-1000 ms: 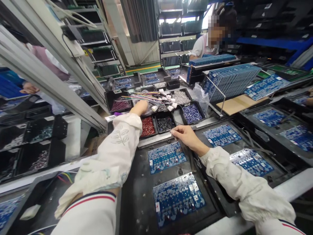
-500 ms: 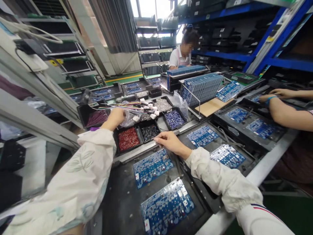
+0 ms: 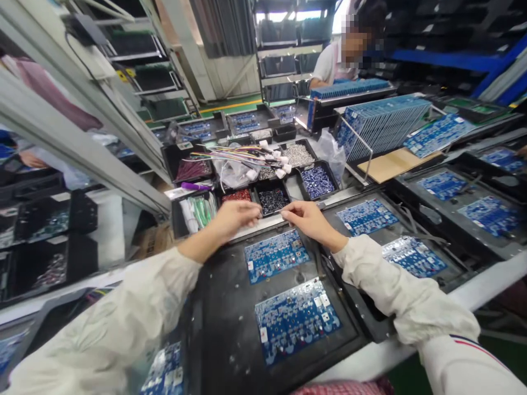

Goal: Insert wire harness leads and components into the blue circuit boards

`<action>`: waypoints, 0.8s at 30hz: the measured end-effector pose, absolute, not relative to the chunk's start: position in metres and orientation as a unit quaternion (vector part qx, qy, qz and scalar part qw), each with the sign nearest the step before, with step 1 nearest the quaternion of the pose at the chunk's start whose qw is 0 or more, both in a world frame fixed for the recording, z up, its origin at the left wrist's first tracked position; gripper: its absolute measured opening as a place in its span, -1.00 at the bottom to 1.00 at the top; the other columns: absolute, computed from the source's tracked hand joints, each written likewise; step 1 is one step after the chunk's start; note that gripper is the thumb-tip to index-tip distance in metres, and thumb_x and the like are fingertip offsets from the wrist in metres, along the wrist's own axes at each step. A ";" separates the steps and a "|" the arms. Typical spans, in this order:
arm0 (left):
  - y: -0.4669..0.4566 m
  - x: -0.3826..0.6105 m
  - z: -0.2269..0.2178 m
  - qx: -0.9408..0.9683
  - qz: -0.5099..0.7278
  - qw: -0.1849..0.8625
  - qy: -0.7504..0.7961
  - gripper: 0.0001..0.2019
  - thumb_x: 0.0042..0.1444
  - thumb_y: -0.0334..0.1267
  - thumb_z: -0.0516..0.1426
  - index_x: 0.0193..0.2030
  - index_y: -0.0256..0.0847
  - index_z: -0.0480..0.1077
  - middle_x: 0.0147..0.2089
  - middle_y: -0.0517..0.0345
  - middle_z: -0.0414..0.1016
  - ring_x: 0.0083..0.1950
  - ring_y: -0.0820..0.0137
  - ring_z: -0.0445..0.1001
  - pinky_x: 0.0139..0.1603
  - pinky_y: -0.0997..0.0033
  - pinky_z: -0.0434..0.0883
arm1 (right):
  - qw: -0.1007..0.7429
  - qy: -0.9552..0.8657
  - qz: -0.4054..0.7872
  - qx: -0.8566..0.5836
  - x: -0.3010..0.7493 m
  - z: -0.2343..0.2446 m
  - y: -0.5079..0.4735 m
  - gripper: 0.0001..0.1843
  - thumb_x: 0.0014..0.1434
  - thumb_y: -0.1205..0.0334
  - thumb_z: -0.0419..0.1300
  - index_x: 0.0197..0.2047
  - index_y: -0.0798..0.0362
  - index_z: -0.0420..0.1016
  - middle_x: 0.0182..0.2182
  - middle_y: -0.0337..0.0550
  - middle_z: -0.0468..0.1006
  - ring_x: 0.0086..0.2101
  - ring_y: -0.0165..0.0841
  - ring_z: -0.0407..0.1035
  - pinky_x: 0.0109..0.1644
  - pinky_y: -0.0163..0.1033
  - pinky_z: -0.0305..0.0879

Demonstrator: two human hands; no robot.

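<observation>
Left hand (image 3: 235,218) near red parts (image 3: 237,196), grip: can't tell from here | right hand (image 3: 309,220) pinched closed near black parts (image 3: 272,201)

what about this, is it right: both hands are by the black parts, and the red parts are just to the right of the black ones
Not quite: the red parts are just to the left of the black parts, as the head view shows. The left hand and right hand are indeed by the black parts.
</observation>
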State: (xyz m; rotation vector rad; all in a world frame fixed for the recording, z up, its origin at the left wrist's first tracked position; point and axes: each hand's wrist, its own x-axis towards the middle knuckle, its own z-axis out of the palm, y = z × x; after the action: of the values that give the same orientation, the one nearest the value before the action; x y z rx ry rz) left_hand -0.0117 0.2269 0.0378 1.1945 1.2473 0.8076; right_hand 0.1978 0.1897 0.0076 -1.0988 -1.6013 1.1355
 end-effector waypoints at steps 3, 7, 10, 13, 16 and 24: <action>0.182 0.004 0.020 0.427 0.277 0.714 0.481 -0.76 -0.17 -0.20 0.32 -0.54 -0.34 0.41 -0.58 0.16 0.39 -0.60 0.59 0.27 -0.59 0.60 0.25 | 0.390 -0.743 0.361 -0.407 0.187 0.010 0.183 -0.82 0.13 0.32 0.13 -0.22 0.10 0.52 -0.35 -0.15 0.53 -0.38 -0.44 0.34 -0.29 -0.30 0.24; 0.169 0.004 0.013 0.381 0.269 0.759 0.454 -0.63 -0.23 -0.01 0.32 -0.45 -0.31 0.41 -0.49 0.13 0.40 -0.51 0.53 0.38 -0.61 0.63 0.26 | 0.354 -0.813 0.313 -0.340 0.180 0.011 0.176 -0.82 0.17 0.33 0.11 -0.27 0.11 0.55 -0.37 -0.14 0.52 -0.32 -0.41 0.34 -0.19 -0.27 0.23; 0.172 0.004 0.011 0.372 0.274 0.760 0.457 -0.59 -0.25 0.05 0.31 -0.44 -0.28 0.41 -0.47 0.13 0.37 -0.51 0.56 0.34 -0.65 0.65 0.22 | 0.344 -0.811 0.323 -0.347 0.179 0.009 0.174 -0.84 0.16 0.29 0.14 -0.31 0.09 0.56 -0.41 -0.18 0.53 -0.34 -0.41 0.34 -0.20 -0.28 0.22; 0.169 0.012 0.006 0.379 0.279 0.748 0.467 -0.59 -0.21 0.11 0.27 -0.47 -0.25 0.40 -0.53 0.17 0.28 -0.57 0.57 0.20 -0.74 0.62 0.08 | 0.329 -0.800 0.327 -0.382 0.177 0.006 0.174 -0.88 0.11 0.25 0.21 -0.32 0.08 0.56 -0.41 -0.19 0.53 -0.37 -0.41 0.34 -0.24 -0.29 0.21; 0.162 0.020 0.002 0.403 0.273 0.722 0.492 -0.62 -0.10 0.11 0.20 -0.50 -0.23 0.39 -0.55 0.16 0.26 -0.59 0.56 0.16 -0.73 0.56 0.07 | 0.301 -0.809 0.298 -0.407 0.177 0.007 0.174 -0.91 0.06 0.25 0.26 -0.40 0.09 0.54 -0.46 -0.20 0.52 -0.41 -0.41 0.33 -0.25 -0.28 0.19; 0.271 -0.023 0.053 0.571 0.293 0.348 0.683 -0.69 0.10 -0.12 0.05 -0.13 -0.28 0.40 -0.20 -0.03 0.45 -0.14 0.27 0.40 -0.21 0.34 0.36 | 0.163 -0.873 0.153 -0.434 0.217 0.017 0.192 -0.93 0.10 0.33 0.19 -0.34 0.13 0.49 -0.32 -0.09 0.52 -0.26 -0.31 0.34 -0.14 -0.23 0.12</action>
State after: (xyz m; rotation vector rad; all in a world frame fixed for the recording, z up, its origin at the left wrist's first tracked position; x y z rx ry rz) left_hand -0.0226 0.2713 0.0525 1.4807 1.7702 0.7605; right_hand 0.2168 0.1920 0.0166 -1.2386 -2.4893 0.4362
